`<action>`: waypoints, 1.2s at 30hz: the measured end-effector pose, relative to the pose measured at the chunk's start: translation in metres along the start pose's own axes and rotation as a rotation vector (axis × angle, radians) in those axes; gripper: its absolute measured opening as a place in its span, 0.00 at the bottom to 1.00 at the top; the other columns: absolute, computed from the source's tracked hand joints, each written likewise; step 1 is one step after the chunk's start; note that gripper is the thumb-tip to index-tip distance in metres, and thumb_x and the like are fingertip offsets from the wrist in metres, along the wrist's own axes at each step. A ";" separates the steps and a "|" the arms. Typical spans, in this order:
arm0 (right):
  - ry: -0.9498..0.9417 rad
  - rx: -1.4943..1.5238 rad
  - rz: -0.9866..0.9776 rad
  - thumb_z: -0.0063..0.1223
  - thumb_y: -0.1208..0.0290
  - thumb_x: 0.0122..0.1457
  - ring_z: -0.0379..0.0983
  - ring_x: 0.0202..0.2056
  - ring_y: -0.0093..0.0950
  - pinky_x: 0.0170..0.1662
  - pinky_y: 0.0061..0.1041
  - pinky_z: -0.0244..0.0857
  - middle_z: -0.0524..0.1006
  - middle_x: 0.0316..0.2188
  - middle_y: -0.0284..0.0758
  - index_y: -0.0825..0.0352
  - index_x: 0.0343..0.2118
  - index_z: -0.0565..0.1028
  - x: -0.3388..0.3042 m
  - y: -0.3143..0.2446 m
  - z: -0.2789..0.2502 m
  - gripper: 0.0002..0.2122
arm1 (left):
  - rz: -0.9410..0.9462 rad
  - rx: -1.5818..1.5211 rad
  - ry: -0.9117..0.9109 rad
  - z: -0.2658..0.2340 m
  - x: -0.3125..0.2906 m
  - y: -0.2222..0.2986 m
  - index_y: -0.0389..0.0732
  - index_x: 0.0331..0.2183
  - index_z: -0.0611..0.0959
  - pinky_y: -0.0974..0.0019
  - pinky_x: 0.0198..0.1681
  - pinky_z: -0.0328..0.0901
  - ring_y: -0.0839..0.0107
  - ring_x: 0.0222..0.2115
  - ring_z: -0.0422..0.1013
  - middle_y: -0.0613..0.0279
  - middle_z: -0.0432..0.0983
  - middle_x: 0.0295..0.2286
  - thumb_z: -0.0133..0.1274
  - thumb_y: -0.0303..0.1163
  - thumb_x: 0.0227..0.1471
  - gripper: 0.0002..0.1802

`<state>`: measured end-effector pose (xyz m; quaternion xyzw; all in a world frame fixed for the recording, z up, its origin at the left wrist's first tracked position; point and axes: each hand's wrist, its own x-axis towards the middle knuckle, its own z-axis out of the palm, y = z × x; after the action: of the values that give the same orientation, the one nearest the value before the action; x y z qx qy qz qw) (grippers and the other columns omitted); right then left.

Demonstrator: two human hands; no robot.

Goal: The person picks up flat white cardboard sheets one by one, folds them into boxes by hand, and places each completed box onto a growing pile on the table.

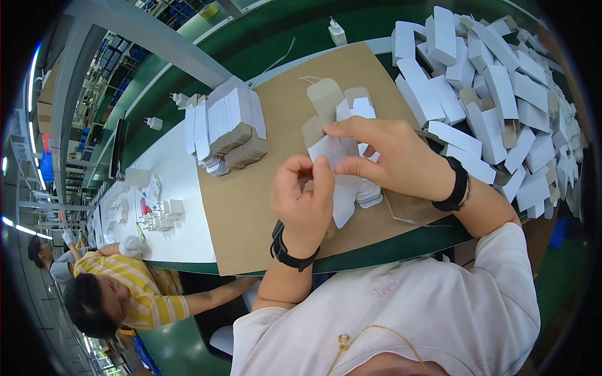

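Note:
Between my two hands is a partly folded small white carton [326,148] with a grey-brown inside, its flaps standing out at the far end. My left hand [303,197] pinches its near left edge between thumb and fingers. From the right, my right hand [392,153] grips the carton near a side flap, the thumb close to the left fingertips. Under and just beyond the hands, flat white cartons [370,195] lie on a brown cardboard sheet [282,232]; the hands hide part of them.
A large heap of folded white boxes [501,94] fills the right side. Stacked flat cartons [229,122] stand at the left. White plug adapters [337,31] sit around the table, several near a co-worker in a yellow striped shirt [144,291]. A metal post [153,41] rises behind.

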<state>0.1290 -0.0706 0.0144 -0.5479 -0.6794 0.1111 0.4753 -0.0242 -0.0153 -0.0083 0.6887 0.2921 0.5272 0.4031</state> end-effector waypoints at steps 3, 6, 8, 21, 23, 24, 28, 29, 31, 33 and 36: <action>0.014 0.106 0.119 0.62 0.62 0.45 0.69 0.26 0.29 0.30 0.22 0.67 0.73 0.27 0.35 0.67 0.34 0.70 0.001 -0.003 -0.006 0.18 | 0.099 0.060 -0.095 -0.004 0.000 -0.005 0.34 0.32 0.72 0.73 0.31 0.65 0.75 0.27 0.69 0.59 0.71 0.28 0.55 0.26 0.46 0.11; -0.079 0.200 0.090 0.67 0.55 0.36 0.62 0.21 0.25 0.25 0.20 0.62 0.65 0.17 0.31 0.67 0.22 0.65 0.005 0.003 -0.016 0.23 | 0.217 -0.069 -0.292 -0.003 0.012 -0.006 0.35 0.40 0.67 0.69 0.38 0.63 0.71 0.34 0.68 0.54 0.70 0.35 0.52 0.29 0.49 0.17; -0.105 0.153 0.122 0.67 0.55 0.35 0.59 0.19 0.24 0.23 0.20 0.58 0.63 0.16 0.30 0.67 0.21 0.65 0.004 0.002 -0.022 0.24 | 0.017 -0.229 -0.518 -0.005 0.009 -0.003 0.36 0.49 0.55 0.68 0.40 0.61 0.69 0.35 0.67 0.52 0.69 0.38 0.48 0.33 0.53 0.26; 0.072 0.479 0.227 0.63 0.65 0.43 0.71 0.29 0.25 0.38 0.22 0.66 0.71 0.25 0.35 0.60 0.53 0.60 -0.002 -0.004 -0.007 0.33 | -0.161 -0.155 -0.436 0.006 0.003 0.004 0.42 0.57 0.41 0.63 0.52 0.53 0.64 0.50 0.58 0.52 0.56 0.50 0.61 0.38 0.37 0.55; 0.096 0.583 0.269 0.61 0.64 0.46 0.70 0.33 0.22 0.42 0.22 0.64 0.71 0.28 0.33 0.63 0.50 0.63 -0.007 -0.002 0.004 0.28 | -0.004 -0.205 -0.398 0.004 0.002 -0.003 0.45 0.56 0.39 0.60 0.49 0.58 0.62 0.48 0.61 0.51 0.56 0.50 0.61 0.32 0.40 0.54; 0.068 0.690 0.280 0.58 0.63 0.51 0.68 0.35 0.20 0.43 0.20 0.63 0.71 0.31 0.31 0.66 0.46 0.66 -0.008 -0.004 0.003 0.21 | 0.023 -0.239 -0.365 0.007 0.003 -0.004 0.47 0.57 0.39 0.63 0.47 0.60 0.64 0.44 0.64 0.54 0.63 0.45 0.58 0.33 0.44 0.51; -0.027 0.568 0.226 0.54 0.66 0.54 0.68 0.33 0.19 0.40 0.19 0.64 0.70 0.29 0.29 0.66 0.39 0.70 -0.007 0.013 0.001 0.13 | -0.248 -0.405 -0.448 0.007 0.005 0.006 0.48 0.54 0.49 0.68 0.37 0.63 0.71 0.36 0.67 0.57 0.66 0.39 0.52 0.34 0.50 0.36; -0.122 0.650 0.327 0.52 0.66 0.55 0.69 0.32 0.19 0.38 0.19 0.65 0.70 0.28 0.29 0.66 0.37 0.71 -0.005 0.014 -0.005 0.11 | -0.247 -0.404 -0.445 0.006 0.003 0.003 0.48 0.54 0.49 0.68 0.37 0.63 0.71 0.36 0.67 0.57 0.66 0.39 0.52 0.34 0.50 0.36; -0.216 0.731 0.427 0.51 0.67 0.55 0.69 0.31 0.19 0.35 0.19 0.66 0.70 0.27 0.28 0.67 0.34 0.72 -0.003 0.013 -0.005 0.08 | -0.385 -0.483 -0.557 0.004 0.000 -0.006 0.47 0.54 0.49 0.65 0.35 0.66 0.65 0.35 0.69 0.55 0.63 0.42 0.48 0.38 0.53 0.33; -0.061 0.587 0.317 0.50 0.70 0.56 0.72 0.31 0.21 0.34 0.22 0.68 0.74 0.30 0.29 0.67 0.35 0.73 -0.005 0.009 -0.002 0.07 | -0.295 -0.365 -0.507 0.005 -0.001 -0.012 0.47 0.53 0.49 0.64 0.31 0.67 0.63 0.31 0.70 0.53 0.64 0.41 0.45 0.40 0.54 0.31; 0.326 0.291 -0.187 0.51 0.73 0.55 0.73 0.34 0.24 0.35 0.23 0.69 0.76 0.35 0.33 0.67 0.37 0.75 -0.004 0.008 0.010 0.08 | -0.314 -0.417 -0.383 0.007 -0.001 0.000 0.46 0.52 0.48 0.67 0.32 0.66 0.68 0.32 0.69 0.52 0.64 0.40 0.49 0.38 0.52 0.33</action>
<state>0.1262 -0.0676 0.0017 -0.4189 -0.6183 0.0732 0.6610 -0.0178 -0.0178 -0.0099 0.6242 0.1993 0.3679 0.6598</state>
